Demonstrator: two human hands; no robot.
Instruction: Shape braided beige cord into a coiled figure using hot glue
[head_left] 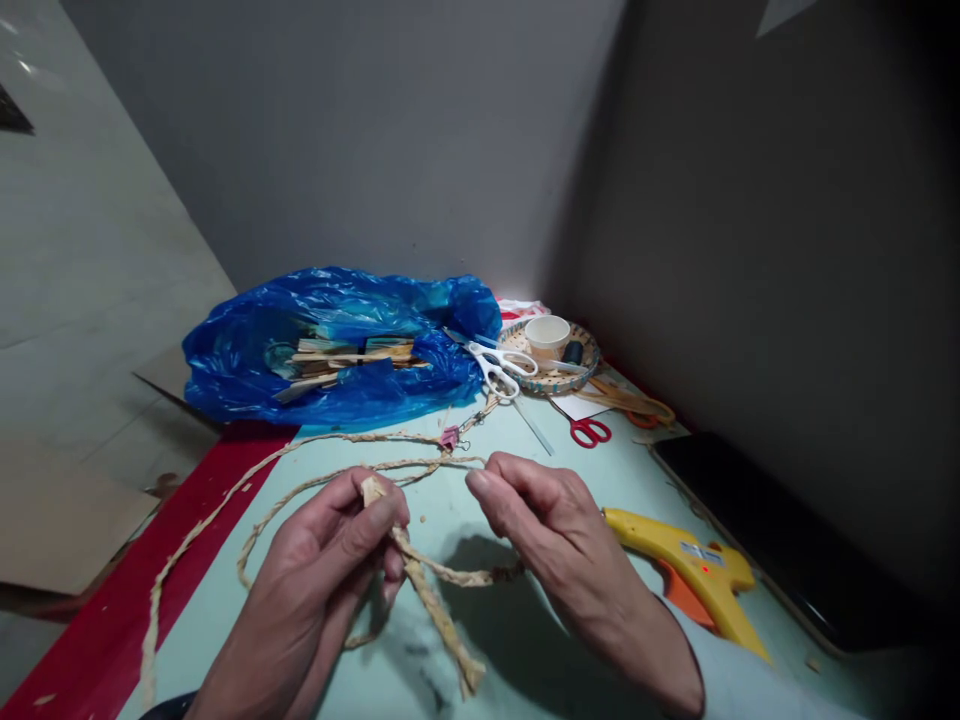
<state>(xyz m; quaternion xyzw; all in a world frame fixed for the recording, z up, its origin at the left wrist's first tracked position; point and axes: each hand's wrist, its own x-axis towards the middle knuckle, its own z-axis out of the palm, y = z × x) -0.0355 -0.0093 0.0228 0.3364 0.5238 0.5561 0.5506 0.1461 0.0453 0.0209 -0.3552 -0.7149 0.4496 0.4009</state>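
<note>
My left hand point(330, 560) pinches one end of a tan braided straw cord point(431, 595), thumb and forefinger closed on its stub. The cord hangs down and toward me between both hands. My right hand point(544, 530) is curled beside it, fingers pressed together around a thinner strand of the same cord; exactly what it grips is hidden. More cord point(300, 470) loops over the pale green tabletop point(615, 480) to the left and back, ending at a small pink clip point(448, 437).
A blue plastic bag point(337, 345) with wooden sticks lies at the back. Beside it are white scissors point(499, 368), a woven tray point(559, 375) holding a white cup point(547, 333), and red scissors point(589, 430). A yellow glue gun point(690, 570) and a black slab point(780, 540) lie right.
</note>
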